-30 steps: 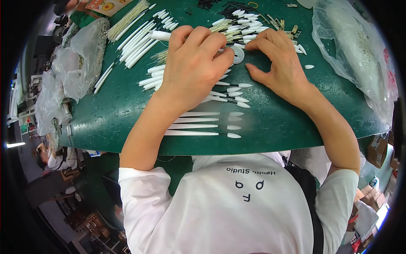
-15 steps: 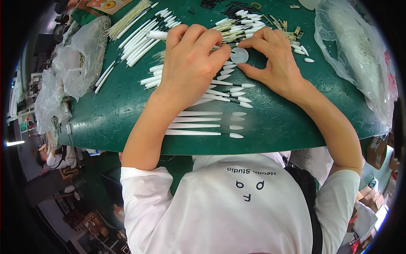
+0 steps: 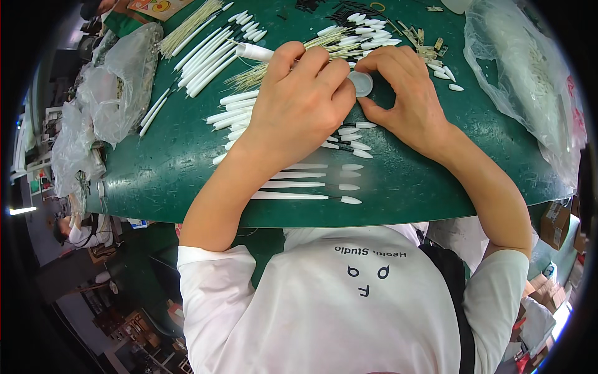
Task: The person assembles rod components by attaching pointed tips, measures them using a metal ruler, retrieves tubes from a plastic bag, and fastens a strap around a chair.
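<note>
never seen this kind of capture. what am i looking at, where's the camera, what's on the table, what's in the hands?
There is no machine here: a person works with two bare hands. The single picture comes from a wide fisheye camera worn on the person's head, looking down, which is why straight edges bend toward the rim and the person's white shirt fills the bottom.

The left hand and right hand meet over a green table. Between their fingertips sits a small round grey disc, pinched from both sides; which hand bears it I cannot tell.

On the table lie many white tapered sticks, some laid in a neat row near the front edge with short white pointed tips beside them. Thin pale rods lie at the back, and clear plastic bags sit at the left and right.
</note>
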Tool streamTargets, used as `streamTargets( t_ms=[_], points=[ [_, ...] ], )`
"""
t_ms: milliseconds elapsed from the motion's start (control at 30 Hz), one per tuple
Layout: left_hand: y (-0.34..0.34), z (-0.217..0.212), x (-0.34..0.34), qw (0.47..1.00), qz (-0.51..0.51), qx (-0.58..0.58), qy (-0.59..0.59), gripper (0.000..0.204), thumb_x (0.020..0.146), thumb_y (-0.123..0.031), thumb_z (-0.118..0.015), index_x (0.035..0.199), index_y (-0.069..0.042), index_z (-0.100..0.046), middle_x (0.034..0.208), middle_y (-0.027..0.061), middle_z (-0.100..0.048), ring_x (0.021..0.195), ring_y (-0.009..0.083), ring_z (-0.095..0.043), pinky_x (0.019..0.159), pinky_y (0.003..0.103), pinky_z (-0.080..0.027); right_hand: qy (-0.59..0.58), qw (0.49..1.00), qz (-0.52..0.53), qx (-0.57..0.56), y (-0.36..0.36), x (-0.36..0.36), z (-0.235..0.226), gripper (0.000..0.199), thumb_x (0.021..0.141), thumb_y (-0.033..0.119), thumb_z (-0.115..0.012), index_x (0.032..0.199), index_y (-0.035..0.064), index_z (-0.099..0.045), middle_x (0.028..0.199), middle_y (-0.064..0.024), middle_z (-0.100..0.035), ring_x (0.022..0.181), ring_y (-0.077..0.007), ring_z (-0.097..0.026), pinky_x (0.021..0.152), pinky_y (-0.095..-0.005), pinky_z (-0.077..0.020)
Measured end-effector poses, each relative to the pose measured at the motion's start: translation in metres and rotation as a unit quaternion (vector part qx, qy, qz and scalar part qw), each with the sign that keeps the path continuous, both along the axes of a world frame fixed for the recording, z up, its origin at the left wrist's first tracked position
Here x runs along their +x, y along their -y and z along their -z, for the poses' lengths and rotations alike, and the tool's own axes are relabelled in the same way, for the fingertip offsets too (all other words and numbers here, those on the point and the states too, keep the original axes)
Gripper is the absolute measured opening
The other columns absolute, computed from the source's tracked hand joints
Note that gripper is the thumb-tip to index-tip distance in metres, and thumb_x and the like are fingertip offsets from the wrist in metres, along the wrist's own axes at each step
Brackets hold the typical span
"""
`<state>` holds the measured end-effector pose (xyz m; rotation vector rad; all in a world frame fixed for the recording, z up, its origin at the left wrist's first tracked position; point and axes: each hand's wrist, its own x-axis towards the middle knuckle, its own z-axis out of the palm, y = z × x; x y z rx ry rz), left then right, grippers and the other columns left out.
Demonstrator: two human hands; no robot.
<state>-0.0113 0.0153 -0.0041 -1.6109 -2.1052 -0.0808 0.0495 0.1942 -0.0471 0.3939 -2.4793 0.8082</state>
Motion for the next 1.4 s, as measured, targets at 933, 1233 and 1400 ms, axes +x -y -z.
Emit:
streamTargets(
  t_ms=[933, 1233, 1400],
  points=[
    [0.0, 0.003, -0.009, 0.935, -0.042, 0.126, 0.329, 0.012, 0.077, 0.0, -0.062, 0.088, -0.002, -0.064, 0.077, 0.0074, -0.058, 0.068, 0.0207, -0.056, 0.06, 0.027, -0.044, 0.198, 0.976, 0.055, -0.069, -0.073, 0.022, -0.054, 0.01, 0.078, 0.004, -0.061, 0.082, -0.0013, -0.054, 0.073, -0.0077, -0.055, 0.066, -0.0161, -0.052, 0.063, -0.0274, -0.0417],
    [0.0, 0.003, -0.007, 0.916, -0.048, 0.145, 0.372, 0.009, 0.079, -0.003, -0.061, 0.087, -0.001, -0.064, 0.075, 0.007, -0.058, 0.06, 0.0157, -0.053, 0.054, 0.025, -0.041, 0.169, 0.95, -0.007, -0.264, -0.021, 0.012, -0.019, 0.013, 0.077, 0.004, -0.066, 0.089, 0.0004, -0.062, 0.076, 0.0013, -0.059, 0.064, -0.0043, -0.045, 0.058, -0.0187, -0.0376],
    [0.0, 0.003, -0.006, 0.913, -0.044, 0.15, 0.376, 0.009, 0.079, -0.003, -0.061, 0.087, -0.001, -0.064, 0.074, 0.0072, -0.058, 0.059, 0.0154, -0.053, 0.054, 0.024, -0.041, 0.19, 0.923, -0.027, -0.335, -0.018, 0.01, -0.016, 0.013, 0.078, 0.003, -0.065, 0.089, -0.0003, -0.063, 0.079, -0.0001, -0.061, 0.068, -0.0044, -0.049, 0.061, -0.0189, -0.0408]
  ],
)
